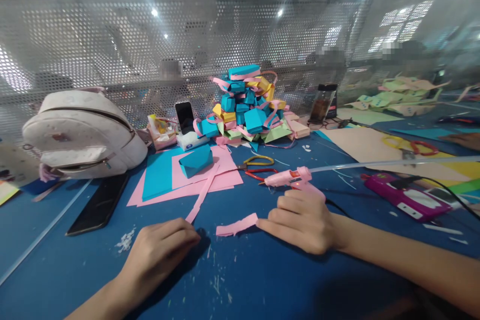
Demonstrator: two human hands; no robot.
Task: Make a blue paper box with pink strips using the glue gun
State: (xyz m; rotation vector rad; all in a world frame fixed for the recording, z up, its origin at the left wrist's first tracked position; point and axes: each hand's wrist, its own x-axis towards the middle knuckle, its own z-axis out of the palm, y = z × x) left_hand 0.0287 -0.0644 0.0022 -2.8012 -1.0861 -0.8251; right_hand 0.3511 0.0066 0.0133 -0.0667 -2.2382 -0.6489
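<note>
My left hand (165,245) is closed, its fingertips pinching the lower end of a long, narrow pink paper strip (204,195). The strip slants up toward the pink sheets (228,175). To the right, my right hand (300,217) has its fingers curled, with the index finger and thumb at the end of a short, wavy pink paper piece (237,225). Just beyond that hand lies a pink glue gun (288,178) with a clear glue stick (356,164) sticking out of its back. A folded blue paper box (196,161) rests on the stacked sheets.
A pile of blue, yellow and pink paper boxes (243,105) stands at the back. Scissors (258,165) lie before it. On the left are a white backpack (82,132) and a black phone (99,205); on the right, a purple power strip (405,197).
</note>
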